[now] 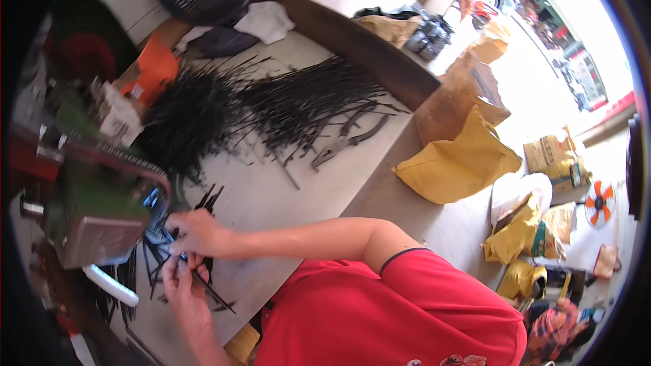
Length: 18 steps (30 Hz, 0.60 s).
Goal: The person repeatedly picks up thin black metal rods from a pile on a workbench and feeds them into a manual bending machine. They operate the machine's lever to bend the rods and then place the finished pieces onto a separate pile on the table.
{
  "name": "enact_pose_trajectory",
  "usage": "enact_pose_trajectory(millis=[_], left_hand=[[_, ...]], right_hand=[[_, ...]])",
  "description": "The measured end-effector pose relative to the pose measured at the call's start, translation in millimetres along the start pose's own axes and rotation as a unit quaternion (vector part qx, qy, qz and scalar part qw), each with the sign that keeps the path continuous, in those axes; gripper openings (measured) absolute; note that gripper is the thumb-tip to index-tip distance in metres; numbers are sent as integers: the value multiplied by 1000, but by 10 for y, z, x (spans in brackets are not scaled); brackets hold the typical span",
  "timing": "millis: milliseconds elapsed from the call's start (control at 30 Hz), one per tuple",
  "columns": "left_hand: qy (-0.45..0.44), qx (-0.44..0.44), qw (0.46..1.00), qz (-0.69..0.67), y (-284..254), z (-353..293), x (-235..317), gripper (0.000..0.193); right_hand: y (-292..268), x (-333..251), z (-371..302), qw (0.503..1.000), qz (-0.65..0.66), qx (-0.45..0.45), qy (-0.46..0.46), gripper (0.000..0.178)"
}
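My left hand (182, 290) and my right hand (202, 232) meet at the left, in front of a green machine (102, 193). The left fingers pinch a thin black rod (215, 293), which sticks out slantwise toward my body. The right hand is closed close above it, its fingertips near the same spot; what they grip there is partly hidden. A bluish light falls on the machine's working point (154, 220), just beyond my fingers. More short black rods (211, 198) lie on the table beside my right hand.
A big heap of thin black rods (271, 105) covers the far part of the pale table (271, 196). Pliers (349, 139) lie at its edge. A brown metal rail (352, 41) borders the table. Yellow sacks (461, 159) stand on the floor at right. A white lamp tube (110, 286) hangs below the machine.
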<state>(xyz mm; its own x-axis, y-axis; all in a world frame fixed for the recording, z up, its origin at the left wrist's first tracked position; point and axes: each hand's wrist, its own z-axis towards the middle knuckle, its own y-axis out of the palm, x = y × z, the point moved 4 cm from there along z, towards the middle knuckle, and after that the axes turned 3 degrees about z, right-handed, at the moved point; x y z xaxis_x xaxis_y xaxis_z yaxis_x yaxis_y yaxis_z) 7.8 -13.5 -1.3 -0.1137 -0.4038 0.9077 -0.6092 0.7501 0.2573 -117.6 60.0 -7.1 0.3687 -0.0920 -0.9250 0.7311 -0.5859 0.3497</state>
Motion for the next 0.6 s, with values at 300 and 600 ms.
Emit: enact_pose_trajectory(millis=[300,600], left_hand=[[-3,-3,996,92,-7,-34,3,40],[203,22,917,343,26,-67,95,32]], right_hand=[[-101,-9,-83,998,-9,10,59,38],[-117,-148,-77,993,-51,-62,86,26]])
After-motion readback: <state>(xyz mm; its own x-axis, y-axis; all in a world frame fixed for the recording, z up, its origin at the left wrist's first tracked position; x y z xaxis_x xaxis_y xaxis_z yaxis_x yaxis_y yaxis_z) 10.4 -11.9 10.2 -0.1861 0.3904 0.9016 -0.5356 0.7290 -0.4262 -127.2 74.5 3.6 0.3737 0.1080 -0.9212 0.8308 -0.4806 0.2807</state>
